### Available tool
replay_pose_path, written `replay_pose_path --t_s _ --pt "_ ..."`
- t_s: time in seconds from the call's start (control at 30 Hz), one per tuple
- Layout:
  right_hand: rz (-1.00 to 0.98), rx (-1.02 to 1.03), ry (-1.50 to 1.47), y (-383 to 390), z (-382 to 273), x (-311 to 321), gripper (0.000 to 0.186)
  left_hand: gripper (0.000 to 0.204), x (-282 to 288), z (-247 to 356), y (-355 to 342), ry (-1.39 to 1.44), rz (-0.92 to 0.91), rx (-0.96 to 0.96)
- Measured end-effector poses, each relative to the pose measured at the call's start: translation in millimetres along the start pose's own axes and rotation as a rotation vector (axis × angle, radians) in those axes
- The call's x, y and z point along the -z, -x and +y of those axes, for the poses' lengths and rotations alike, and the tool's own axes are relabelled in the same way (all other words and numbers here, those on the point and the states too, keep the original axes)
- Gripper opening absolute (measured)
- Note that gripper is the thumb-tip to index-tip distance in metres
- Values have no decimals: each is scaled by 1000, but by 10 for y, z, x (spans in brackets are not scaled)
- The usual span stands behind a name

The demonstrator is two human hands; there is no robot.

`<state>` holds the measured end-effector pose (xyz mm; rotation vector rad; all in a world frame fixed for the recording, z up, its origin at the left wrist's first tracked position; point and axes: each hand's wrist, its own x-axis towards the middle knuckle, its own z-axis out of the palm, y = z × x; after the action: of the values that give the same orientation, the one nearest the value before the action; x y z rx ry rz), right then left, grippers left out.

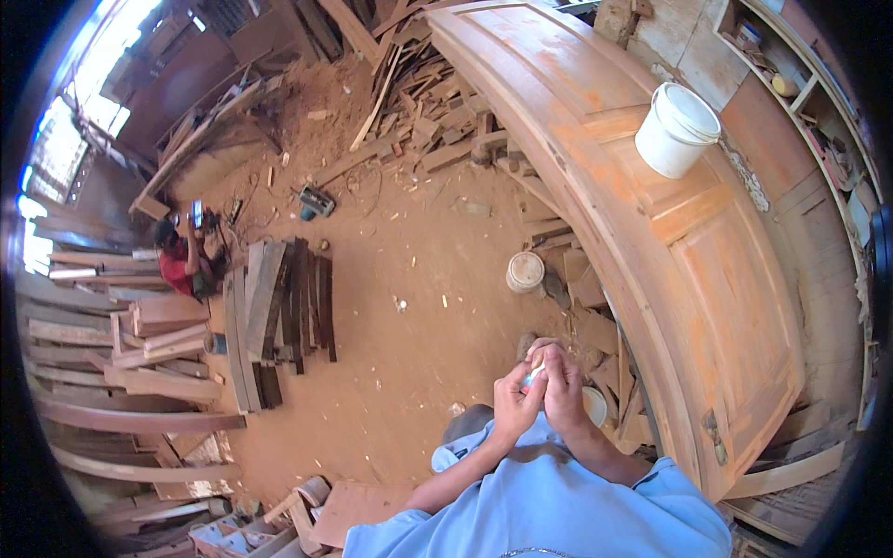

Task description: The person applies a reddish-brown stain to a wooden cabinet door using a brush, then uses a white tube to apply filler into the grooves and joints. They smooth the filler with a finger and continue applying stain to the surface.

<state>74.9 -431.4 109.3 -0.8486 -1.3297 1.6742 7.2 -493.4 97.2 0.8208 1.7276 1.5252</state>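
Left of centre: stack of dark planks (270, 307). Just beyond its upper-left end, person in red top (175, 268) (lit screen (197, 214) held up in front). Far left: many sawn boards (79, 353), ends pointing inward. Upper centre: heap of timber offcuts (437, 116). Upper left of centre: teal-bodied power tool (316, 203) on brown dirt floor (400, 242). Upper right: wall shelving (807, 93), cluttered.

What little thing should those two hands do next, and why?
Perhaps ease the right hand slightly aside while the left hand holds on, because both are bunched together around a small pale thing and cover most of it, so its shape is hard to see.
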Motion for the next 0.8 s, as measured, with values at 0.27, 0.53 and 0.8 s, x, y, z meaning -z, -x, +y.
replay_pose_path --t_s 0.27,0.53,0.8 --pt "346 235 321 -1212 62 475 36 23 -275 -67 -1043 -79 -242 94" --pt "919 -100 382 -1583 191 1898 33 26 105 -376 -1861 1 -451 225" --pt "1336 -22 1227 -1280 98 3379 14 24 467 -323 -3120 -28 -715 161"
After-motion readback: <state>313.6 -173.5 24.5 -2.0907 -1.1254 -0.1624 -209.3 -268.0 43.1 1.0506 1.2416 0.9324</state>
